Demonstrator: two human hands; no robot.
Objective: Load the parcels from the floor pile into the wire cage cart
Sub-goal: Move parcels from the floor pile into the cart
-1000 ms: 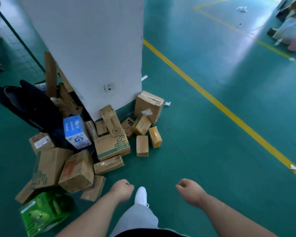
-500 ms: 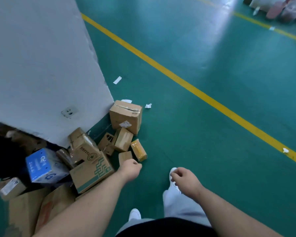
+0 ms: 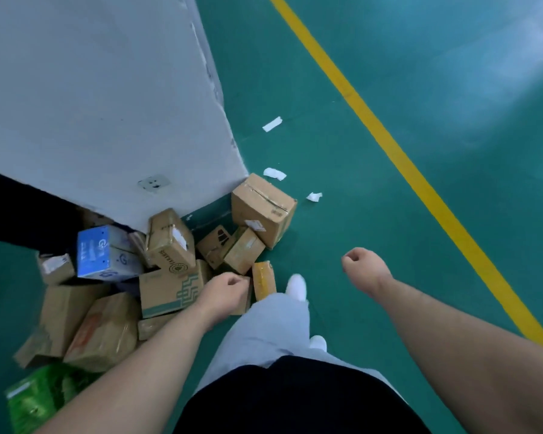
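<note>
The parcel pile lies on the green floor against a white pillar (image 3: 91, 89). It holds a large brown box (image 3: 264, 208), a box with a green pattern (image 3: 166, 292), a blue box (image 3: 104, 255), a small tape-wrapped box (image 3: 264, 281) and several other cartons. My left hand (image 3: 226, 292) hovers over the pile's near edge with loosely curled fingers that hold nothing. It covers part of a small brown box (image 3: 244, 303). My right hand (image 3: 362, 269) hangs over bare floor to the right, loosely curled and empty. The wire cage cart is out of view.
A green packet (image 3: 35, 399) lies at the lower left. A dark object (image 3: 19, 211) sits behind the pile on the left. A yellow floor line (image 3: 389, 145) runs diagonally on the right. Paper scraps (image 3: 271, 123) lie near the pillar's corner. My white shoe (image 3: 296, 286) steps beside the taped box.
I have walked closer to the pile and look more steeply down. My left hand has come over the small boxes at the pile's edge. My right hand swung out to the right.
</note>
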